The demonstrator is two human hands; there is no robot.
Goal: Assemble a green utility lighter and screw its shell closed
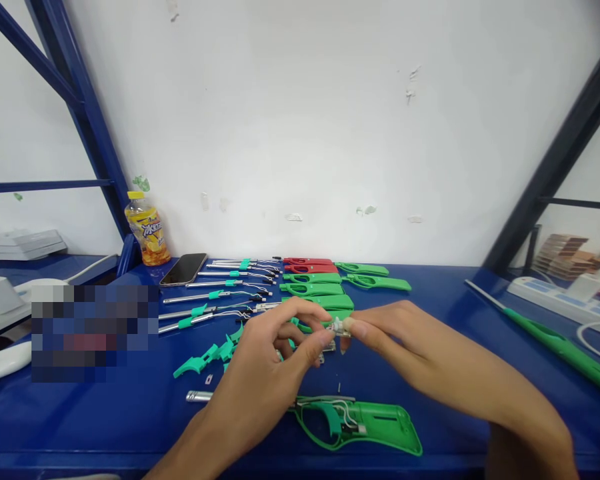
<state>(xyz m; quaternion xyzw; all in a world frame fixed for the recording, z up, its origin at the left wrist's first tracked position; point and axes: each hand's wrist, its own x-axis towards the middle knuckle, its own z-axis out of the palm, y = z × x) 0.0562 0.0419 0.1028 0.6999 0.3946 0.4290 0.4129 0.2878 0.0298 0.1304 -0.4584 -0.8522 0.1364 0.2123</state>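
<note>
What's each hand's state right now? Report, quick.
Left hand: closed, pinching a small pale part.
Right hand: closed, pinching the same part from the other side.

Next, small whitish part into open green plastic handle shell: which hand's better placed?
Right hand, likely: it pinches the small whitish part and sits closer than left hand to wide end of green plastic shell.

Soft, bright light covers the white wall (300,133), the edges look stretched, and pixelation masks a patch (95,333) at left.

The hands (260,353) partly hide a small pale part (339,325); the right edge crops a green lighter (580,360).
</note>
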